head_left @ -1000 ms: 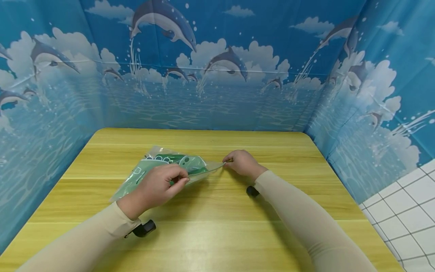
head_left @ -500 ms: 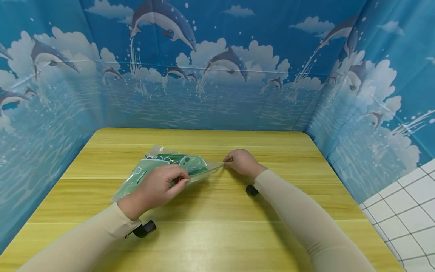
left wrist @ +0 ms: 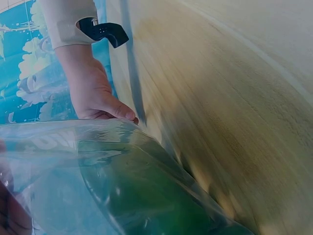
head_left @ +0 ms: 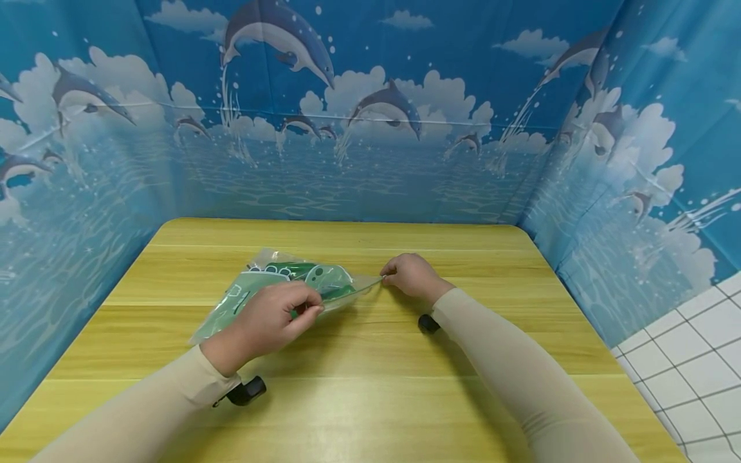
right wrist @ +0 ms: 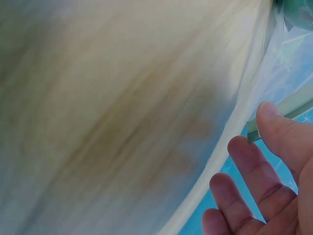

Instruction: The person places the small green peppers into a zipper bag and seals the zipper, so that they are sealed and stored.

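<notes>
A clear plastic bag [head_left: 332, 281] with a pale green print and green contents lies on the left half of the table in the head view. Its opening edge is drawn into a straight line between the two hands. My left hand [head_left: 269, 315] pinches that edge with thumb and forefinger and covers part of the bag. At the bag's right corner my right hand [head_left: 413, 276] pinches the end of the edge. The right wrist view shows a pale green strip [right wrist: 291, 104] between that thumb and forefinger. Dark green contents [left wrist: 142, 191] show through the film in the left wrist view.
The yellow wood-grain table [head_left: 370, 399] has rounded far corners. A blue dolphin-print curtain [head_left: 370, 173] stands around its back and sides. White tiles [head_left: 689, 360] show at lower right. Black wrist devices [head_left: 246, 390] hang under both sleeves.
Both hands keep their pinch almost in place. The bag's near left corner has slid very slightly to the right.
</notes>
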{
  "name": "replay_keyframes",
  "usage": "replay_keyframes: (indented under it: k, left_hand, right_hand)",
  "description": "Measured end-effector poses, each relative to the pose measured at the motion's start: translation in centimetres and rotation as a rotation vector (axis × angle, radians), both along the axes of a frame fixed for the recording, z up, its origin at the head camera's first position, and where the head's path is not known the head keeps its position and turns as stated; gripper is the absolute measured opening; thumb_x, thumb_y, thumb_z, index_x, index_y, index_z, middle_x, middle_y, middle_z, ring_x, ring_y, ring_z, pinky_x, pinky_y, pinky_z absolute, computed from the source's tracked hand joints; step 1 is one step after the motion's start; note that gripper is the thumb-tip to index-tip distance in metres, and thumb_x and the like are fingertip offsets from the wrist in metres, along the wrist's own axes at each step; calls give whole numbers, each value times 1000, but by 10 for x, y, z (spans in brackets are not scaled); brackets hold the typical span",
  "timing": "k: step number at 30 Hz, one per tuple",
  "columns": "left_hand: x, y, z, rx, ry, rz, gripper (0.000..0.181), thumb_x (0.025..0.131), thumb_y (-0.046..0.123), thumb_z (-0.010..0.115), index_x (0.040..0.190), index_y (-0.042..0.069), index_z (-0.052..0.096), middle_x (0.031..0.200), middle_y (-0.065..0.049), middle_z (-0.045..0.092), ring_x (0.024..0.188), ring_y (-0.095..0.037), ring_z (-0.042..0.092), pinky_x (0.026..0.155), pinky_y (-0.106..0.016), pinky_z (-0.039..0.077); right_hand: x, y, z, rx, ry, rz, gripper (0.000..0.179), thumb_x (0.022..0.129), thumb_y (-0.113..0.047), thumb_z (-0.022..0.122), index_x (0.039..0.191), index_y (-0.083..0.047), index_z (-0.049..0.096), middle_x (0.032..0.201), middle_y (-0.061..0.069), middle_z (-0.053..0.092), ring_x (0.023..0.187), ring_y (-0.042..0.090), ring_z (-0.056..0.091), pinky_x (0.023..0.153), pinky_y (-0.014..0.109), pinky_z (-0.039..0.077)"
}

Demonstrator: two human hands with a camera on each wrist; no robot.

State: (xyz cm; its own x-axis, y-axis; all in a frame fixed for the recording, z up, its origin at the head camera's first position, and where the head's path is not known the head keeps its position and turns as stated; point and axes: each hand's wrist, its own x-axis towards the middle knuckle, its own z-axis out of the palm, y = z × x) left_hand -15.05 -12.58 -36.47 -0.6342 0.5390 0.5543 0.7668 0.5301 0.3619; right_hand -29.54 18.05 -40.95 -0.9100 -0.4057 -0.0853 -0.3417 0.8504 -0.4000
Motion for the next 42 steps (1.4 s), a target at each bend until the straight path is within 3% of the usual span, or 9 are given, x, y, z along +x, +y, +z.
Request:
replay_keyframes:
  k: [16,22,30,35,42]
  left_hand:
    - [0,2,-4,-13,-13,-23,12,99,8,71,93,19,70,84,14,63,74,0,53,65,-24,51]
    - [1,5,-2,-31,-52,-40,12,98,11,72,93,21,70,84,14,64,74,0,54,66,-25,52]
    - [2,8,-5,-64,-101,-87,8,99,13,72,96,20,74,88,12,68,77,2,58,69,-25,56]
    - [2,10,-9,-118,-156,-104,7,102,19,70,99,24,74,91,14,69,79,2,59,73,-23,56]
    - [2,15,-13,-190,-176,-110,6,101,20,72,102,22,77,94,15,72,80,1,59,74,-23,56]
  right_hand:
    - [-2,-1,2,6,-7,-9,25,106,-21,65,127,-16,77,128,3,76,122,25,69,104,45,57]
    - [-3,-3,2,10,13,-9,26,105,-21,66,128,-15,77,128,4,76,121,25,70,103,44,58]
    - [-6,-5,5,23,32,-7,28,107,-20,63,131,-16,75,132,5,75,126,28,68,122,54,41]
    - [-7,-4,6,5,22,-7,29,108,-19,61,133,-15,74,134,6,73,127,28,67,109,48,55]
    - [-10,-4,8,-9,24,-9,30,108,-19,61,134,-14,73,136,7,72,129,28,66,108,47,55]
